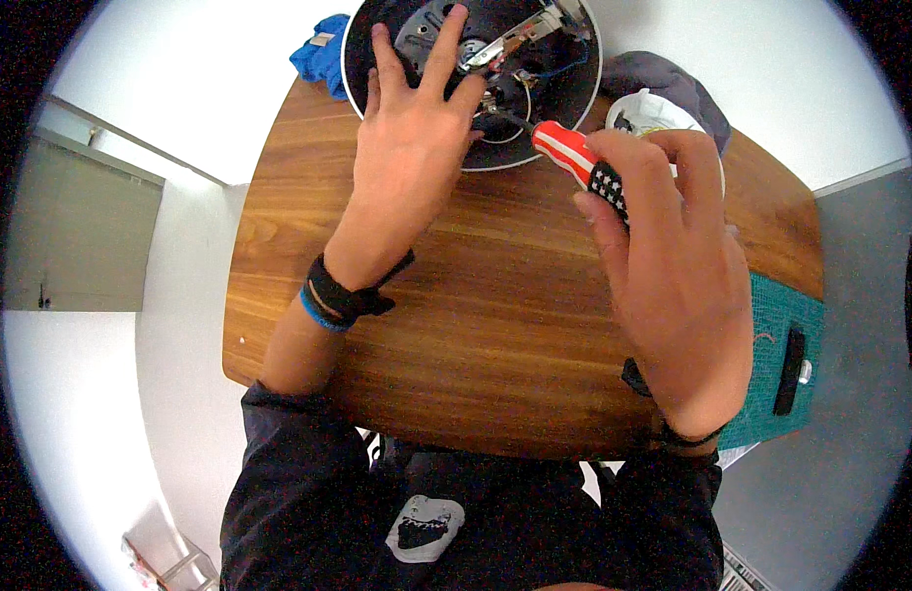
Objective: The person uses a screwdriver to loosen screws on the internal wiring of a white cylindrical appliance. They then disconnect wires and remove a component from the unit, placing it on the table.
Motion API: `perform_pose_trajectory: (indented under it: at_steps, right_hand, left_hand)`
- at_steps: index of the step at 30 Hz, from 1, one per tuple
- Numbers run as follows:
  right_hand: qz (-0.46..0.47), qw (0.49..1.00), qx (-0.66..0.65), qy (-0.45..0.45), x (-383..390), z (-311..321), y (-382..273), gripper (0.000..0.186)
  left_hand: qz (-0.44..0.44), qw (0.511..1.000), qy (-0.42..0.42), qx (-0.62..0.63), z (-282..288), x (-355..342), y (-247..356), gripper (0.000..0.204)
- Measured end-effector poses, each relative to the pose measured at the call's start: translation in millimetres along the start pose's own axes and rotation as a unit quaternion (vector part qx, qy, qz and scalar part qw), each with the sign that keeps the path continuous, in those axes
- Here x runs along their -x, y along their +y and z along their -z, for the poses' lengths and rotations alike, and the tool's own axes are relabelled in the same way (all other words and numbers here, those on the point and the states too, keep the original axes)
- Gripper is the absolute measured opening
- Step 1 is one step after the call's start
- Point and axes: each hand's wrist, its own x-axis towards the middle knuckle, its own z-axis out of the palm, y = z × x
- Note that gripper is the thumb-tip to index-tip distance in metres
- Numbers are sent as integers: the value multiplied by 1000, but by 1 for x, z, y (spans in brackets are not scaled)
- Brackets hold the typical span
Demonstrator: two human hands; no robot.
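Observation:
A round black housing (pixel 530 138) with a white rim holds a metal bracket (pixel 515 39), wires and small fittings. My left hand (pixel 412 148) rests over it with fingers spread, the two longest reaching across its dark interior; what lies under the thumb is partly hidden. My right hand (pixel 678 276) grips a screwdriver (pixel 564 153) with a red-and-white striped, star-patterned handle. Its thin shaft points into the housing toward the fittings beside my left hand; the exact tip is hard to make out.
A blue cloth (pixel 320 59) lies behind the housing at left, a grey cloth (pixel 663 74) and a white container (pixel 638 108) with small items at right. A green cutting mat (pixel 771 295) bearing a black bar (pixel 789 374) sits on the wooden table (pixel 476 315)'s right edge.

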Motion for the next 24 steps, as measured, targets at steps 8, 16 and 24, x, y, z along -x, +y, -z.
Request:
perform_pose_trajectory:
  at_steps: [8, 16, 24]
  right_hand:
    - [202, 978, 57, 7, 0, -1, 1, 17]
    - [56, 998, 33, 0, 0, 0, -3, 36]
    - [234, 969, 70, 45, -2, -6, 5, 27]
  left_hand:
    - [3, 1000, 15, 5, 1, -2, 3, 33]
    - [2, 1000, 20, -1, 0, 0, 2, 32]
    - [0, 1000, 20, -6, 0, -1, 2, 26]
